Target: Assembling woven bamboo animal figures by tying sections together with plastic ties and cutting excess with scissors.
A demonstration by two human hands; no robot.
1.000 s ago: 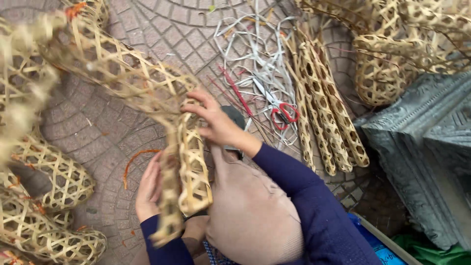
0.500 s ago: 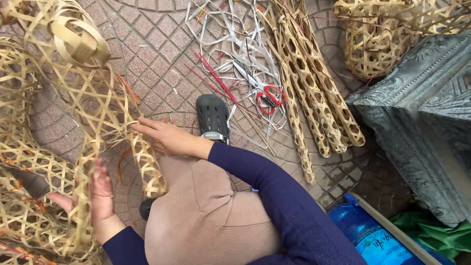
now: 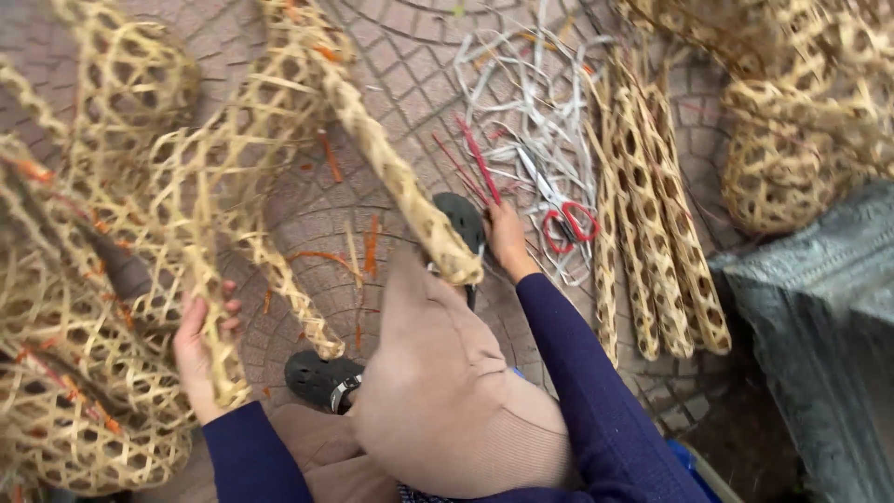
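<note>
My left hand point(image 3: 197, 349) is closed around a strut of a large open-weave bamboo piece point(image 3: 279, 121), which rises across the left half of the view. One woven tube of it point(image 3: 400, 186) slants down over my knee. My right hand point(image 3: 509, 240) reaches forward to the paving, its fingers at the near ends of a few red strips point(image 3: 477, 158). It lies beside my black shoe point(image 3: 463, 216) and just left of the red-handled scissors point(image 3: 568, 219). Whether it grips the strips is unclear.
Loose white strips point(image 3: 531, 93) lie tangled on the brick paving beyond the scissors. Several long woven bamboo tubes point(image 3: 652, 214) lie to the right, with round woven baskets point(image 3: 782, 168) behind them. A grey stone block point(image 3: 829, 317) stands at far right. My other shoe point(image 3: 321, 377) is lower left.
My right hand has let go of the woven piece and moved forward to the red strips near the scissors. The bamboo piece has swung up and left, still in my left hand.
</note>
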